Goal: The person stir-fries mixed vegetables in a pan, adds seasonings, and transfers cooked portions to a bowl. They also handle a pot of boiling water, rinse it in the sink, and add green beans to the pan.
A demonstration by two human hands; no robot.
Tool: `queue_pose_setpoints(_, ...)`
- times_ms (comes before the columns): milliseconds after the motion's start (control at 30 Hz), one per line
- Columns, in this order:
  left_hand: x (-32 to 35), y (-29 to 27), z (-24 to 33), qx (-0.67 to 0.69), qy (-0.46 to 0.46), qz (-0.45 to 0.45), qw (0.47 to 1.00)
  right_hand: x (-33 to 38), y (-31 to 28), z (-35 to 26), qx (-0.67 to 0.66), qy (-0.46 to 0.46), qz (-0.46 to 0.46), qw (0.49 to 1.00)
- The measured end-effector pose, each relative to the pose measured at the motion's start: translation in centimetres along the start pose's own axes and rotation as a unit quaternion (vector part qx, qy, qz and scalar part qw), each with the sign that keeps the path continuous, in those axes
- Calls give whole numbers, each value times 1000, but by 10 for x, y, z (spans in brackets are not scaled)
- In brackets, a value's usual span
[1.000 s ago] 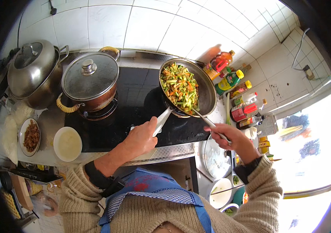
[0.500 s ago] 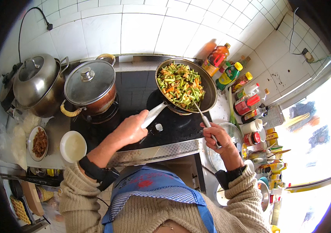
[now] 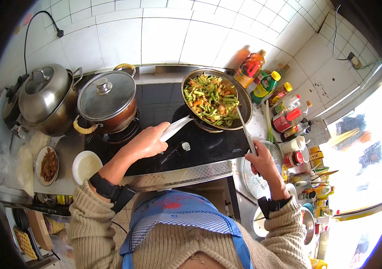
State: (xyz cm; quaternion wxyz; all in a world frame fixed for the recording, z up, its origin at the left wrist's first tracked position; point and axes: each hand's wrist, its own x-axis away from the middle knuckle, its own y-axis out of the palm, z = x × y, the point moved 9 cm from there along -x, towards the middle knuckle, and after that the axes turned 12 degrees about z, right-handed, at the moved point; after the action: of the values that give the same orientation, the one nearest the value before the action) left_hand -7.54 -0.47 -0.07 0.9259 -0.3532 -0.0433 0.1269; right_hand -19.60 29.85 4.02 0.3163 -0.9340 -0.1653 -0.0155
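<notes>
My left hand point(image 3: 149, 140) is closed round the pale handle of a frying pan point(image 3: 246, 105), which rests over the right burner of the black stove. Chopped green vegetables with orange pieces point(image 3: 209, 99) fill most of the pan, heaped toward its left side. In my right hand point(image 3: 262, 159) is the handle of a long metal spatula point(image 3: 246, 130). Its far end reaches into the food at the pan's right side, where the tip is partly hidden.
On the left burner stands a lidded pot point(image 3: 106, 96), beside a larger domed steel pot point(image 3: 45, 101). A white bowl point(image 3: 86, 167) and a plate of brown food point(image 3: 47, 166) sit at the left. Several sauce bottles point(image 3: 285, 119) line the right, near a glass lid point(image 3: 256, 177).
My right hand has moved right and slightly down, and the spatula's end has shifted to the pan's right side. The food has been stirred about; my left hand keeps its hold.
</notes>
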Motion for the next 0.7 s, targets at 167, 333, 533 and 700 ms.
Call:
queue_pose_setpoints(167, 2, 0, 2, -2, -14, -18, 1000, 10, -16, -19, 184, -158, 57, 969)
queue_pose_setpoints(333, 1, 0, 3, -11, -16, -18, 1000, 12, -11, -46, 297, -324, 85, 894)
queue_pose_setpoints(533, 0, -1, -2, -17, -11, 12, 1000, -34, 0, -37, 528, -306, 80, 788)
queue_pose_setpoints(700, 0, -1, -6, 1, -24, 20, 1000, -45, -38, -17, 578, -302, 81, 754)
